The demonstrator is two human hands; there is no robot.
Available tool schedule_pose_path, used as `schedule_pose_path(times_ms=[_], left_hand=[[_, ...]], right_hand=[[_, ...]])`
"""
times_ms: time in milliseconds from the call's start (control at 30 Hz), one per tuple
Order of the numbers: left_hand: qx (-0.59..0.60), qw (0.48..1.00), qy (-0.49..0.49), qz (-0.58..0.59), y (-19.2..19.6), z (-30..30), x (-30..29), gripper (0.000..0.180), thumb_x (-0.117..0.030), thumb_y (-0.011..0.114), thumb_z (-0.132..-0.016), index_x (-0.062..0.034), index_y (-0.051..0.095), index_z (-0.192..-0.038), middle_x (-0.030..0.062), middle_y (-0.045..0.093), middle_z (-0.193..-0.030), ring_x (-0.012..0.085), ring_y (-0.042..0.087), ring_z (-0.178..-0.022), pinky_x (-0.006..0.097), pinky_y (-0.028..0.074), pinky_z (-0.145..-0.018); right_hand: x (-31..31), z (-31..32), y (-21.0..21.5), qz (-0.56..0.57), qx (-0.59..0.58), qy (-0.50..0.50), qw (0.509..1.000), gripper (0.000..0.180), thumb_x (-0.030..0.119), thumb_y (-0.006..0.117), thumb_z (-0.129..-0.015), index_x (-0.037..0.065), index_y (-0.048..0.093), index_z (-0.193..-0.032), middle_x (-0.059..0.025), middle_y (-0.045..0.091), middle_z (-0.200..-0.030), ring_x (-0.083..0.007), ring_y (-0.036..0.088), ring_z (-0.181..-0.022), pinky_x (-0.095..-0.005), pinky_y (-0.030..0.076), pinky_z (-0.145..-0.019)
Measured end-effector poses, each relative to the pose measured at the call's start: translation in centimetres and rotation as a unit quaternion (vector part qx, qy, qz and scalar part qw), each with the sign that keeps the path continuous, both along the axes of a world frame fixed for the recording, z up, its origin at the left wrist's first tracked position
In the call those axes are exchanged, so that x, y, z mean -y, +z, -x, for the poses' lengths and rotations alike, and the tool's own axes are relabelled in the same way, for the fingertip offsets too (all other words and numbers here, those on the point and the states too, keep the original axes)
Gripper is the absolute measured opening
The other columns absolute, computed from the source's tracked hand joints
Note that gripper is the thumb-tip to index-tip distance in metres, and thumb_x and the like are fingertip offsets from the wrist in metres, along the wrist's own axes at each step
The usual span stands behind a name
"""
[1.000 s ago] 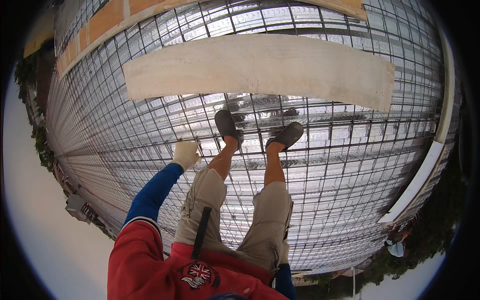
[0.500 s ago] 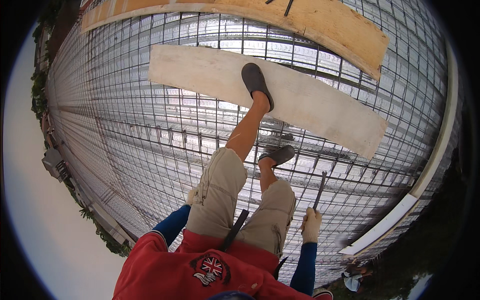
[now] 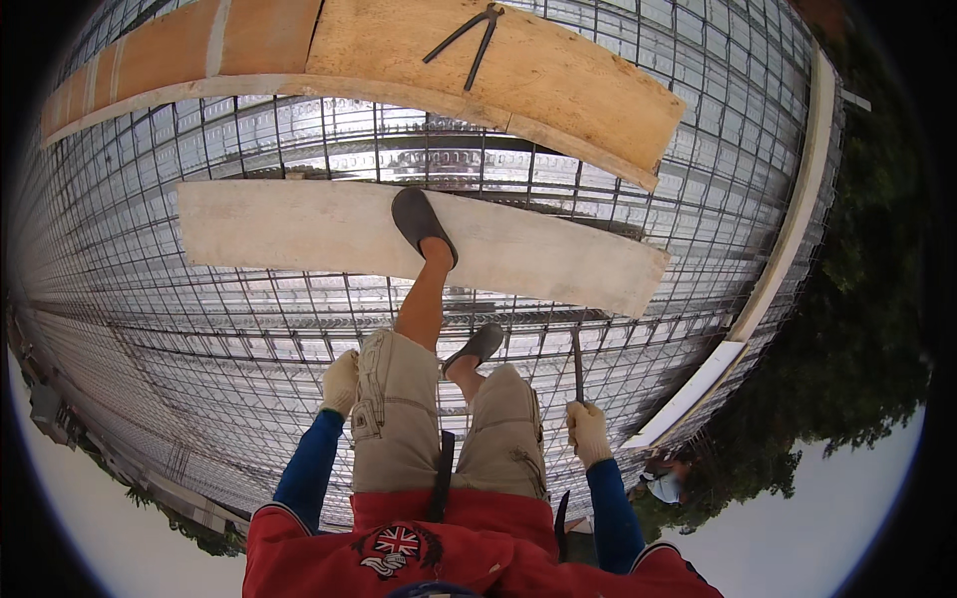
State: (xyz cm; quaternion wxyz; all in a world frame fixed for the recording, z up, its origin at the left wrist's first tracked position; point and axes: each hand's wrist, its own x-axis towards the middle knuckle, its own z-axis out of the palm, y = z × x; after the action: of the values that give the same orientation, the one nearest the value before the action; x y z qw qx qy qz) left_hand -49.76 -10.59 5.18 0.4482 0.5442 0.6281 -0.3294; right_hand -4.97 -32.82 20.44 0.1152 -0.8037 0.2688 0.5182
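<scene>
My right hand (image 3: pixel 590 433), in a pale work glove, is closed round a dark slim metal bar (image 3: pixel 577 364). The bar points away from me over the rebar mesh (image 3: pixel 558 344). Beside my left thigh is my left hand (image 3: pixel 341 383), also gloved, with its fingers curled; whatever may be in them is hidden. One foot in a dark clog (image 3: pixel 423 227) stands on a pale plank (image 3: pixel 538 249). The other clog (image 3: pixel 477 347) is nearer to me, over the mesh.
Black end-cutting pincers (image 3: pixel 473 45) lie on an orange-brown plywood board (image 3: pixel 568 80) farther off. Corrugated shiny metal decking shows under the mesh. A pale edge board (image 3: pixel 793 224) curves along the right side, with trees beyond. A person (image 3: pixel 666 483) is partly visible at lower right.
My view has shifted, bringing the pincers and more of the plywood into sight. My left hand, mostly hidden behind the thigh before, now shows. The right hand keeps its hold on the bar.
</scene>
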Motion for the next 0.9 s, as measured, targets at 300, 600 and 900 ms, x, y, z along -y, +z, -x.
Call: schedule_pose_path(times_ms=[300, 600, 900], left_hand=[[-0.018, 0.991, 0.108, -0.071, 1.8, -4.7, -17.8, 0.036, -0.034, 0.080, -0.081, -0.0033, 0.065, -0.089, 0.0137, 0.072, -0.080, 0.0271, 0.069, -0.077, 0.041, 0.054, -0.073], [0.111, 0.981, 0.003, -0.161, -8.2, -29.6, -26.0, 0.051, -0.031, 0.085, -0.082, 0.0000, 0.070, -0.120, 0.0190, 0.075, -0.110, 0.0348, 0.073, -0.102, 0.045, 0.057, -0.091], [0.010, 0.943, -0.180, -0.281, -26.0, -50.6, -33.3, 0.075, -0.042, 0.086, -0.082, 0.0019, 0.062, -0.138, 0.0221, 0.069, -0.131, 0.0401, 0.067, -0.123, 0.049, 0.057, -0.100]], right_hand=[[-5.0, -10.8, 3.0, -0.073, 0.226, 0.165, 0.957, 0.011, 0.015, 0.067, -0.097, 0.006, 0.062, -0.099, 0.0033, 0.050, -0.066, -0.0082, 0.042, -0.046, -0.0283, 0.031, -0.041], [-16.2, -26.2, -4.0, -0.095, 0.104, 0.054, 0.989, 0.011, 0.010, 0.064, -0.093, 0.005, 0.058, -0.100, 0.0031, 0.048, -0.062, -0.0060, 0.035, -0.040, -0.0259, 0.027, -0.036], [-18.3, -33.7, -15.0, -0.121, 0.031, 0.085, 0.988, 0.015, 0.013, 0.070, -0.093, 0.004, 0.062, -0.102, 0.0028, 0.052, -0.065, -0.0060, 0.040, -0.044, -0.0253, 0.030, -0.040]])
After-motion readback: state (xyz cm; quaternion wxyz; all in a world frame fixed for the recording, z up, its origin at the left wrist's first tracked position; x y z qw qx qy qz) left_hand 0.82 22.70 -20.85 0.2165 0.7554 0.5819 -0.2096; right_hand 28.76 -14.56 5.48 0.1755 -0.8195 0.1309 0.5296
